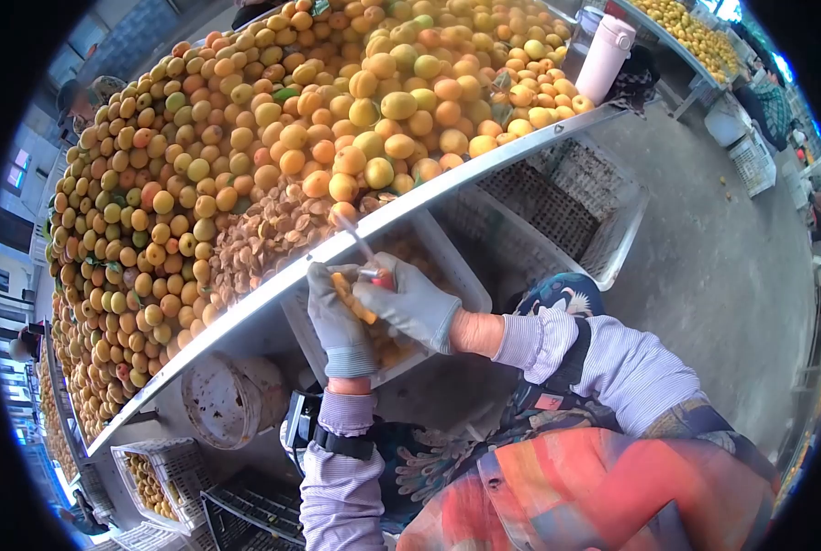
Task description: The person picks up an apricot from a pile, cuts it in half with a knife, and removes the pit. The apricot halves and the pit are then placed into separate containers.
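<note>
My left hand, in a pale grey glove, is closed on an opened orange-yellow apricot. Pressed close against it is my right hand, gloved the same way and wrapped around a small knife with a red handle. The knife's blade points up toward the table edge and is blurred. Both hands are above a white crate that holds orange pieces, partly hidden by the gloves. Just past the metal table edge lies a pile of brown apricot pits.
Whole apricots are heaped across the table. A pink thermos stands at its far right corner. Under the edge are another white crate and a stained white bucket. A crate of fruit sits lower left. Other people are visible in the background.
</note>
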Demonstrator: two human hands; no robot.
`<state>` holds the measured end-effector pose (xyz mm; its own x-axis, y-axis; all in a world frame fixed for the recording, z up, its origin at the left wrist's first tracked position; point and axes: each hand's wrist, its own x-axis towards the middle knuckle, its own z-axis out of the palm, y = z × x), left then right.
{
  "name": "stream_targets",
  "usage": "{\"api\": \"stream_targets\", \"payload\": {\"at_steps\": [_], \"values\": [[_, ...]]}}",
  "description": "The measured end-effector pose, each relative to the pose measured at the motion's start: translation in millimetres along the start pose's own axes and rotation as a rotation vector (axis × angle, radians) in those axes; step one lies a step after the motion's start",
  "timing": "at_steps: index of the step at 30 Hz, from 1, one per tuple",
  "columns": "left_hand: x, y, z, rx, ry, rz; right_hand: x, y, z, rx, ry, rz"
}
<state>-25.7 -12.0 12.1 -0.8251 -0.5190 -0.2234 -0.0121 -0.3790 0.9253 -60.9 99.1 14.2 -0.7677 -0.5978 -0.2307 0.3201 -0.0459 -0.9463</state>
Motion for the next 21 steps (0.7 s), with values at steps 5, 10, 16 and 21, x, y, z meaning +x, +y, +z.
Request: {"api": "stream_targets", "payload": {"at_steps": [5, 10, 16, 21], "values": [[4.4, 9.5, 1.9, -0.320, 0.097, -0.254, -7.6, -24.8, -15.7, 0.173, -0.123, 0.107], [-7.2, 24.4, 5.9, -0.198, 0.121, -0.154, -15.0, -37.2, -28.5, 0.092, -0.193, 0.137], [-12.5, 37.0, 4.1, -0.144, 0.152, -0.192, -8.6, -20.5, -31.2, -0.476, -0.038, -0.090], [-10.4, 23.5, -3.2, -0.193, 0.035, -0.267, -9.4, -52.7, -24.3, -0.067, 0.047, 0.001]]}}
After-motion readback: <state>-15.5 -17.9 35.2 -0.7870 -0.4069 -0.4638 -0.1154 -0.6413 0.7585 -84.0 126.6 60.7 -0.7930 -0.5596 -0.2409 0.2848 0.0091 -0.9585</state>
